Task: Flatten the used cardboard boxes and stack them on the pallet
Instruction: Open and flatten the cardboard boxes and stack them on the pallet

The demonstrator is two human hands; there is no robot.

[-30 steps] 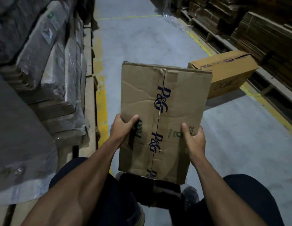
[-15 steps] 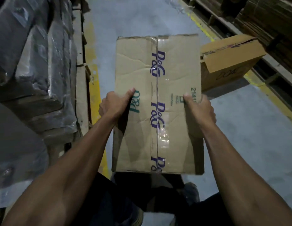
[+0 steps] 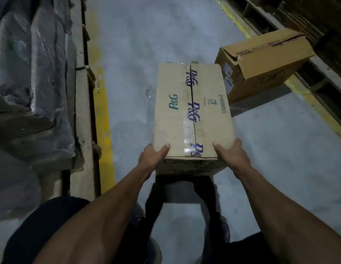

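A brown P&G cardboard box (image 3: pixel 192 111) with clear tape along its centre seam is held out in front of me, taped face up, over the grey floor. My left hand (image 3: pixel 151 159) grips its near left corner, thumb on top. My right hand (image 3: pixel 232 155) grips the near right corner the same way. A second brown box (image 3: pixel 261 67) stands on the floor to the right, its top flaps partly open.
Plastic-wrapped stacks of flattened cardboard (image 3: pixel 32 82) sit on wooden pallets (image 3: pixel 80 111) along the left, beside a yellow floor line (image 3: pixel 103 121). More cardboard stacks (image 3: pixel 322 20) and pallets line the right side behind another yellow line. My legs show at the bottom.
The box has tipped from upright to lying flat and lower, taped face up. Both hands have slid from its middle sides to its near corners.
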